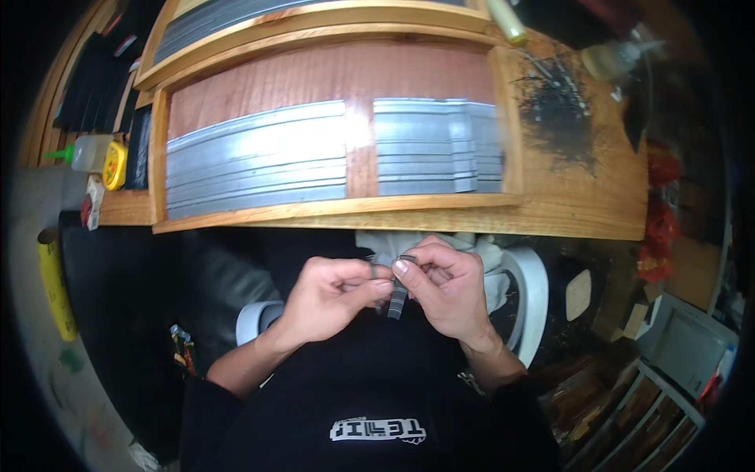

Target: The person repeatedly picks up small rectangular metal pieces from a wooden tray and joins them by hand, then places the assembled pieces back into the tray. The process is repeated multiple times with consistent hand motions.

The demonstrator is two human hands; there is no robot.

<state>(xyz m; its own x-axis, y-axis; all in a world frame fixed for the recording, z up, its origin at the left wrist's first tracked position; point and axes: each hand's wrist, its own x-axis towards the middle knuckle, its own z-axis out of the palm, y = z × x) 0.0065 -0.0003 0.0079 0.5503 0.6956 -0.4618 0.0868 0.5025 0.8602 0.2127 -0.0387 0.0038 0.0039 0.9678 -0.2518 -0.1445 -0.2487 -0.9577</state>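
Observation:
Over my lap I hold a narrow dark grey strip (397,303) with pale lines across it, its lower end hanging down between my hands. My right hand (450,287) pinches its upper part between thumb and fingers. Close by on the left, my left hand (330,295) is closed in a pinch, thumb and forefinger meeting at the strip's side. A small grey bit shows by the left fingers, too small to name. Beyond my hands, a shallow wooden tray (338,211) lies on the table, with flat silvery-grey strips (255,161) stacked in two groups.
A second wooden tray (314,33) sits behind the first. Dark shavings (554,110) and a squeeze bottle (613,59) are on the right of the wooden table (582,212). At left stand a clear bottle with green tip (90,153) and a yellow bottle (115,167). White chair arms (535,295) flank me.

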